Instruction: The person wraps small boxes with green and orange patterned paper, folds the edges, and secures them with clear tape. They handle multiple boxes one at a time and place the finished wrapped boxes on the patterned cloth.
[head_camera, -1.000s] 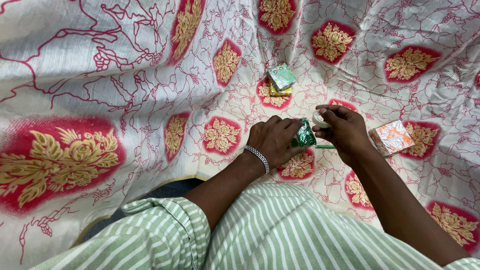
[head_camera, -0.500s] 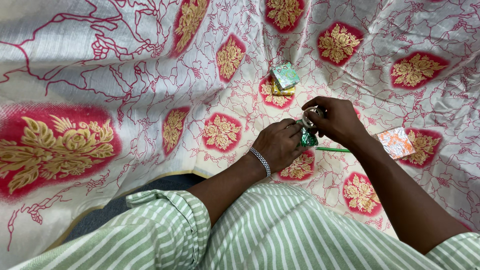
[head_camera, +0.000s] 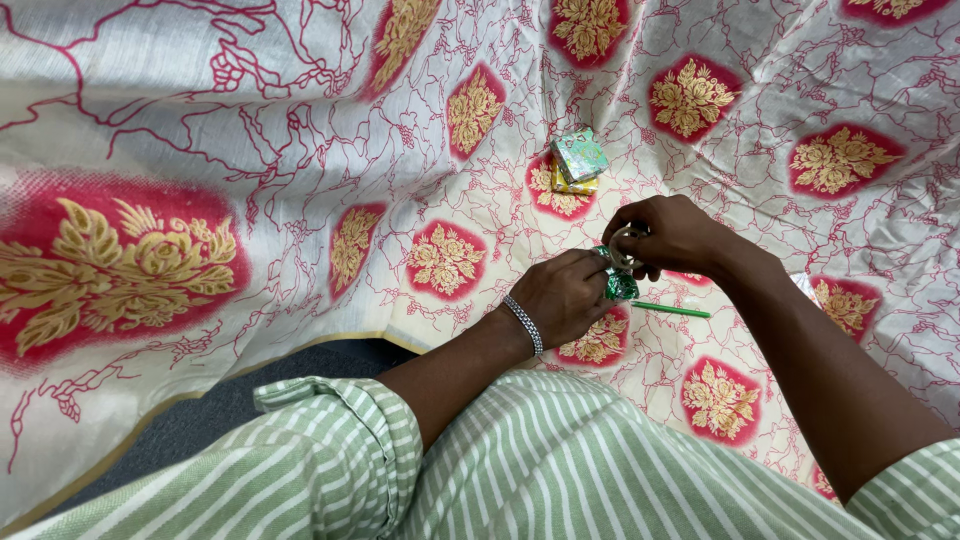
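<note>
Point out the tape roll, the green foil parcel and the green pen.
tape roll (head_camera: 626, 247), head view, on its ring edge
green foil parcel (head_camera: 621, 287), head view, on its crinkled face
green pen (head_camera: 672, 309), head view, on its mid-shaft

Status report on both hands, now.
Left hand grips green foil parcel. Right hand holds tape roll against it. Green stick lies beside; nothing blocking.

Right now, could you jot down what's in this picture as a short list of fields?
Surface: cream cloth with red and gold flower patches
Left hand: holds a small green foil parcel
Right hand: holds a tape roll against the parcel
Beside the hands: green stick lying on the cloth
Further off: two small wrapped boxes, stacked
Clothing: green striped sleeves, bracelet on left wrist
</note>
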